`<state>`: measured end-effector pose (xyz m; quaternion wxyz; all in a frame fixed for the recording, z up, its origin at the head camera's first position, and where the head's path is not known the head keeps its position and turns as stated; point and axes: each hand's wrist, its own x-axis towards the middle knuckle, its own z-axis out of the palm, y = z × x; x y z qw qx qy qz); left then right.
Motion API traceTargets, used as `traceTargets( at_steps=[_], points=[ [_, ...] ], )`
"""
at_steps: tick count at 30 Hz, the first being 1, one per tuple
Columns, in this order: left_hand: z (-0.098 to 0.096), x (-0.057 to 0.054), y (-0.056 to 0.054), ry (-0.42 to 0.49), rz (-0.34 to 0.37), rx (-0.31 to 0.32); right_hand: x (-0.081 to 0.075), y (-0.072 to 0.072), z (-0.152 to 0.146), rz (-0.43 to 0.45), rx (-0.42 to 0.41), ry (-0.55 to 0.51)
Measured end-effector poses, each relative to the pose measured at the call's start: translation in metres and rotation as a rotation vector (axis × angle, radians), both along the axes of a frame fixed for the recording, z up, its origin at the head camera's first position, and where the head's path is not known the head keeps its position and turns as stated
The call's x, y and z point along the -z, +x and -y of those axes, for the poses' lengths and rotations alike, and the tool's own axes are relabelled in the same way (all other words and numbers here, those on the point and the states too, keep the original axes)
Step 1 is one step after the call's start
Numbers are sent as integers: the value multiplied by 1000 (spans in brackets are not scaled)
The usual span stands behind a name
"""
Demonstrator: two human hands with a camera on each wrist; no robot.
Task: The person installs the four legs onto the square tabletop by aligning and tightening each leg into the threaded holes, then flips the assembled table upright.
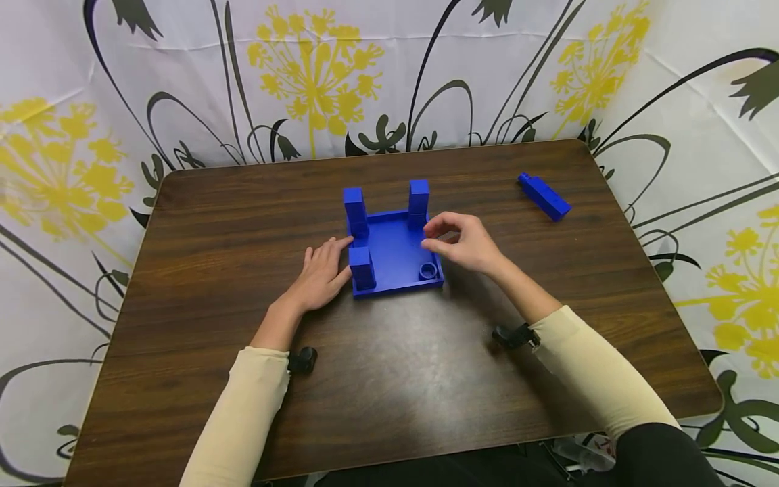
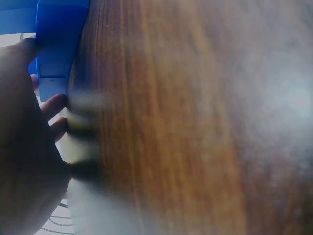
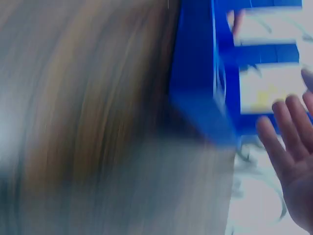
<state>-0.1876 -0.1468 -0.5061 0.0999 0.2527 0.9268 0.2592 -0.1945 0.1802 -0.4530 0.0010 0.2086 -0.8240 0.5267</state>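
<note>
A blue square tabletop [image 1: 395,247] with a low rim lies underside up on the table. Blocky blue legs stand upright at its far left corner [image 1: 355,206], far right corner [image 1: 418,199] and near left corner [image 1: 362,267]. At the near right corner sits a bare round socket [image 1: 428,271]. My left hand [image 1: 319,277] rests along the left side, its fingers extended and touching the rim by the legs. Over the right edge hovers my right hand [image 1: 465,243], thumb and fingers bent but apart, holding nothing. In the right wrist view its fingers [image 3: 293,127] look spread.
A loose blue leg [image 1: 546,197] with a narrow peg end lies at the far right of the brown wooden table [image 1: 243,210]. A flowered white cloth [image 1: 201,61] hangs behind the table and along its sides.
</note>
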Motion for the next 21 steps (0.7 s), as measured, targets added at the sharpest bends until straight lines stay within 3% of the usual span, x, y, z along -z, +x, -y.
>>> traceTargets(
  at_steps=[3,7,10,15,21],
  points=[
    [0,0,0,-4,-2,1,3,-8,-33,-64,216,98],
    [0,-1,0,-7,-2,-1,6,-17,-80,-109,525,318],
    [0,-2,1,-3,-3,-3,10,-24,-112,-87,672,449],
    [0,-2,1,4,-4,-1,20,-31,-149,22,760,550],
    [0,0,0,5,-11,-2,27,-35,-171,147,754,572]
  ],
)
